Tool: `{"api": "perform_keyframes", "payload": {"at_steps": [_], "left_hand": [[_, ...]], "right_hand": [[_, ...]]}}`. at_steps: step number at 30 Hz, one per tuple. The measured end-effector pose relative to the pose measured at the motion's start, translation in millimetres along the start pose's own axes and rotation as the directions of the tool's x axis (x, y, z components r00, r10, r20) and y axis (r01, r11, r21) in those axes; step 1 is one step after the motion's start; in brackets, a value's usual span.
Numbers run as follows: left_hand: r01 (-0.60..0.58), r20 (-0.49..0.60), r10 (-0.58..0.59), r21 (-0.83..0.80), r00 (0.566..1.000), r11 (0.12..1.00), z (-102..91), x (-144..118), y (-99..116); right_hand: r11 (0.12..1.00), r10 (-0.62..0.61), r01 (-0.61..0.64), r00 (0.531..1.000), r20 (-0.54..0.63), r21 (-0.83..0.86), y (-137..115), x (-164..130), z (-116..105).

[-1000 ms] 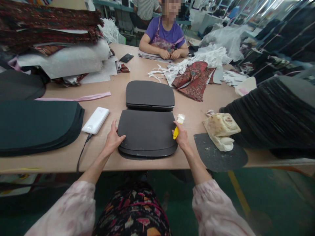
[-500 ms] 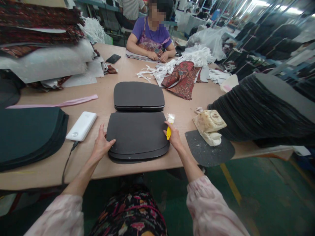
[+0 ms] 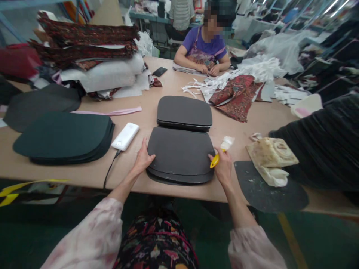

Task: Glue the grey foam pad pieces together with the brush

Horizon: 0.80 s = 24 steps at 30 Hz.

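A short stack of dark grey rounded panels (image 3: 179,151) lies in front of me near the table's front edge, its layers slightly fanned at the bottom. My left hand (image 3: 142,160) is at the top panel's left edge, thumb on its face and fingers along the side. At the right edge, my right hand (image 3: 223,162) grips a brush (image 3: 215,160) with a yellow handle, its pale bristle end pointing away from me. The right thumb touches the panel's edge. Just behind lies a second stack of dark grey panels (image 3: 184,110).
To the left are a white power bank (image 3: 125,136) with a cable and dark green panels (image 3: 64,134). A stained, whitish glue container (image 3: 272,153) sits on a grey sheet at right, by a tall dark stack (image 3: 322,142). Across the table, a person (image 3: 206,52) handles flat pieces near patterned fabric (image 3: 235,95).
My view has swung left, so everything appears farther right. My left hand has closed in on the panel's edge. The top panel sits slightly differently over the layers below; the brush stays in my right hand.
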<state>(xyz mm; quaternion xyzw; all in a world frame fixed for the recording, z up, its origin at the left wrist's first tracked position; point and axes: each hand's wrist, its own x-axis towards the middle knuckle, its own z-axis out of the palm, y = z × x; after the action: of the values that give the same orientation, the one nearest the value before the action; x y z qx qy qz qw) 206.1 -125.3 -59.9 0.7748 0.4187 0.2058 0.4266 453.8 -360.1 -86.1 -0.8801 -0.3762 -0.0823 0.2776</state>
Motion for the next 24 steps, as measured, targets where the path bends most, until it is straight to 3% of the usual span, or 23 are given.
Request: {"api": "perform_keyframes", "payload": {"at_steps": [3,8,16,24], "left_hand": [[0.008,0.011,-0.009,0.038,1.000,0.999,-0.8,-2.6,1.2],[0.007,0.034,-0.006,-0.006,0.999,1.000,-1.0,-3.0,-3.5],[0.081,0.013,-0.081,-0.070,0.997,0.994,-4.0,1.7,-18.1],[0.130,-0.015,-0.131,-0.052,0.991,0.990,-3.7,-5.2,-10.7]], "right_hand": [[0.997,-0.041,0.042,0.999,-0.011,0.063,-15.9,-10.3,-2.9],[0.967,-0.141,0.109,0.982,0.123,0.231,-36.8,-32.1,10.2],[0.972,-0.131,0.101,0.982,0.137,0.211,-34.0,-38.8,16.2],[0.982,-0.125,0.096,0.976,0.180,0.160,-31.1,-40.2,15.6]]}}
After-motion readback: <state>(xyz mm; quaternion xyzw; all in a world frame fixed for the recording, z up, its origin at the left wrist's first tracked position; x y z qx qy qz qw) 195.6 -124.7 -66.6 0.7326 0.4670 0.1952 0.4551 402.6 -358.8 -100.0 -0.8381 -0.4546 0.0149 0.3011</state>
